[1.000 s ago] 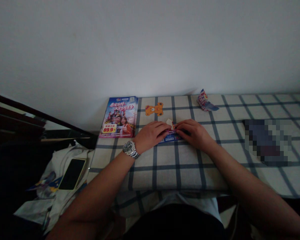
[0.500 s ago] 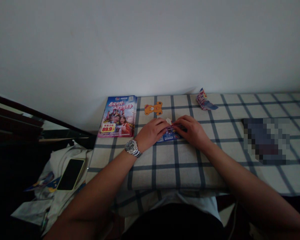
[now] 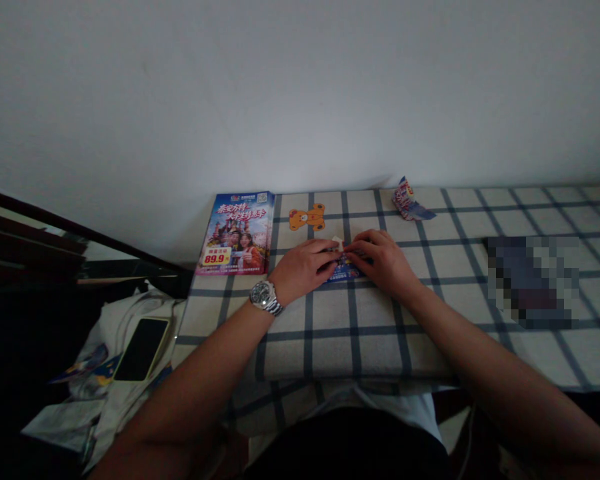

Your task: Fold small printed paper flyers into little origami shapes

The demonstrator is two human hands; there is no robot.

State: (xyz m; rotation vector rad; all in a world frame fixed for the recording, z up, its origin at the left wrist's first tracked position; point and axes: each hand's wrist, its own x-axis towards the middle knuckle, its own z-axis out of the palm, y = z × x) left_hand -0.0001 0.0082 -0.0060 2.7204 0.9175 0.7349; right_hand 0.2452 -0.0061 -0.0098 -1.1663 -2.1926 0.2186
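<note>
Between my hands, on the checked tablecloth, lies a folded blue printed flyer (image 3: 349, 272), partly covered by my fingers. A small pale piece of it sticks up at the top. My left hand (image 3: 307, 267), with a metal watch (image 3: 265, 297) on the wrist, is closed on the flyer's left part. From the right, my right hand (image 3: 383, 260) pinches the flyer, its fingertips close to those of the left. Just beyond the left hand lies a flat brown bear cutout (image 3: 307, 217).
A stack of printed flyers (image 3: 235, 233) lies at the table's left end. A crumpled printed paper (image 3: 411, 201) rests near the wall. To the right is a blurred dark item (image 3: 530, 283). Below the left edge, a phone (image 3: 143, 349) lies on white bags (image 3: 115, 320).
My left fingers have drawn in over the flyer, and its lower left corner is now covered or folded in. My right hand has barely moved.
</note>
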